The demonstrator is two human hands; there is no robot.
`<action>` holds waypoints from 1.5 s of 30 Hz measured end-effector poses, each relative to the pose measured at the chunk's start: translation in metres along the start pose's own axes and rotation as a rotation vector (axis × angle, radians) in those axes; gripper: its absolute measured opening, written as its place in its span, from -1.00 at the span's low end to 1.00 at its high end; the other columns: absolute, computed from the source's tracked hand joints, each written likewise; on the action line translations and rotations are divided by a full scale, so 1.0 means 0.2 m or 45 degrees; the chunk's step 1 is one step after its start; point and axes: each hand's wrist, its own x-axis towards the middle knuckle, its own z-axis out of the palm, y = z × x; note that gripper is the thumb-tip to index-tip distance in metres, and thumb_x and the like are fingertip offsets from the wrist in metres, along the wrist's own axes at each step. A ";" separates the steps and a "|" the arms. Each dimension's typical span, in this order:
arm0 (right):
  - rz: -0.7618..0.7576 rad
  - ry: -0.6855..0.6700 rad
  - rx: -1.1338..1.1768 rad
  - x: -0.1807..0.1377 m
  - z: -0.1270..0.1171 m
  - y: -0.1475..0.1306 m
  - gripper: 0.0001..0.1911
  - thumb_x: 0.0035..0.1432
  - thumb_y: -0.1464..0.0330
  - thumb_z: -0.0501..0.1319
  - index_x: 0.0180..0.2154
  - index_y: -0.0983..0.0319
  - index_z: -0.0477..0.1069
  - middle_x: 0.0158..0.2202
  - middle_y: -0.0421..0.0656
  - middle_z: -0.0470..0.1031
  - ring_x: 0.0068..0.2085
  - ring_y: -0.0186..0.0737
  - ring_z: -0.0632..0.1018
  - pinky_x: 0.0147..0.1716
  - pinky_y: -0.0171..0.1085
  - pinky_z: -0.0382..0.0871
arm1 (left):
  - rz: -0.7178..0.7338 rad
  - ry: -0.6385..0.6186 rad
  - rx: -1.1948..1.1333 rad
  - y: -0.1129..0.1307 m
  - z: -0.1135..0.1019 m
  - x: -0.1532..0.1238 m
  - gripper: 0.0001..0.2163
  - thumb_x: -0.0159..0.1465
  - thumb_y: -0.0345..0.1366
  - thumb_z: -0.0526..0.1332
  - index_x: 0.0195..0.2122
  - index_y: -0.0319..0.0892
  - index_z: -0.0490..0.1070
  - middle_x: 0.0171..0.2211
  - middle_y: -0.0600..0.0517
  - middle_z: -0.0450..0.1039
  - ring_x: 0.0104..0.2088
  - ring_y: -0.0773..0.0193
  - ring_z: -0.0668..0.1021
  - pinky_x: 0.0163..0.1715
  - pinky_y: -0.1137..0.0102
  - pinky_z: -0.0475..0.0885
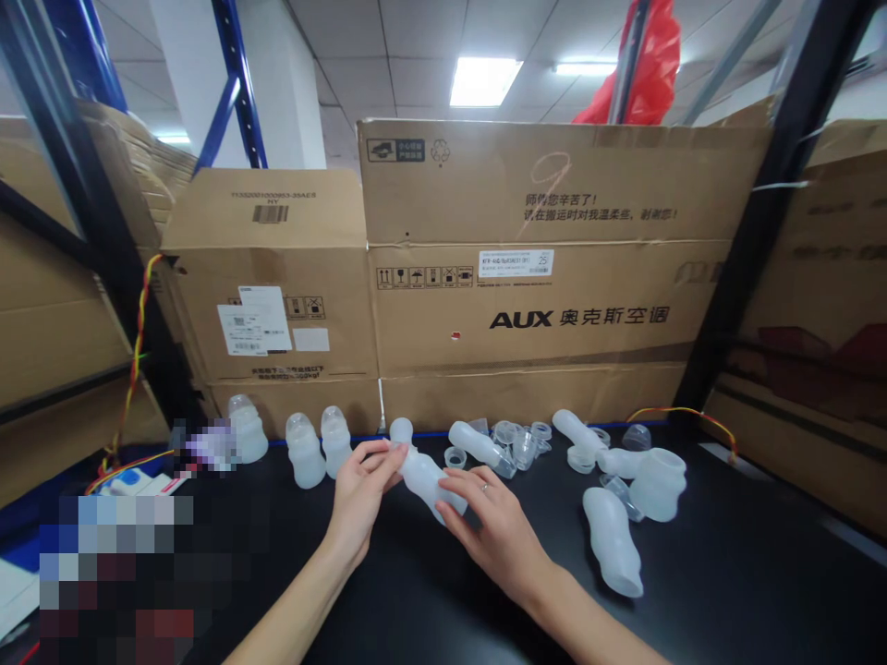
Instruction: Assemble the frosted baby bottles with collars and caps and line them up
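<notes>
Both my hands hold one translucent white silicone bottle tilted above the black table. My left hand grips its upper end near the neck, fingers curled round it. My right hand, wearing a ring, wraps its lower body. Three assembled bottles with caps stand upright to the left by the cardboard. Several loose bottle bodies, rings and clear caps lie scattered to the right.
Large cardboard boxes form a wall right behind the table. Dark shelf posts rise at both sides. Red-yellow wires hang at left. A blurred patch covers items at lower left.
</notes>
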 end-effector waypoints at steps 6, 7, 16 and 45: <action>0.129 -0.031 0.052 0.01 0.00 -0.02 -0.58 0.41 0.26 0.16 0.24 0.16 0.30 0.09 0.03 0.53 0.04 0.01 0.59 0.05 -0.07 0.51 | -0.067 0.033 -0.149 -0.03 0.03 -0.04 -0.65 0.04 -0.18 0.58 -0.26 -0.21 0.52 -0.35 -0.01 0.68 -0.32 0.24 0.70 -0.25 0.40 0.62; 0.160 -0.055 0.065 0.01 0.01 -0.02 -0.57 0.41 0.25 0.16 0.25 0.16 0.29 0.08 0.03 0.54 0.00 -0.01 0.60 0.02 -0.10 0.53 | -0.080 0.022 -0.164 -0.04 0.03 -0.04 -0.65 0.04 -0.18 0.58 -0.27 -0.21 0.53 -0.35 -0.02 0.68 -0.32 0.24 0.70 -0.25 0.39 0.62; -0.295 0.004 -0.281 0.00 0.01 0.00 -0.47 0.32 0.56 0.13 0.17 -0.06 0.48 0.15 -0.02 0.45 0.11 0.03 0.48 0.10 0.08 0.47 | -0.120 0.057 -0.179 -0.09 0.02 -0.05 -0.65 0.06 -0.20 0.58 -0.31 -0.22 0.47 -0.40 -0.02 0.67 -0.38 0.29 0.67 -0.29 0.42 0.62; 0.025 0.274 0.151 0.02 0.04 -0.03 -0.58 0.27 0.48 0.26 0.09 -0.04 0.55 0.09 -0.07 0.48 0.08 -0.04 0.53 0.11 -0.01 0.42 | -0.182 -0.327 -0.041 -0.07 0.06 -0.13 -0.57 0.31 0.06 0.31 -0.02 -0.20 0.61 0.05 -0.21 0.60 0.14 -0.10 0.54 -0.03 0.18 0.52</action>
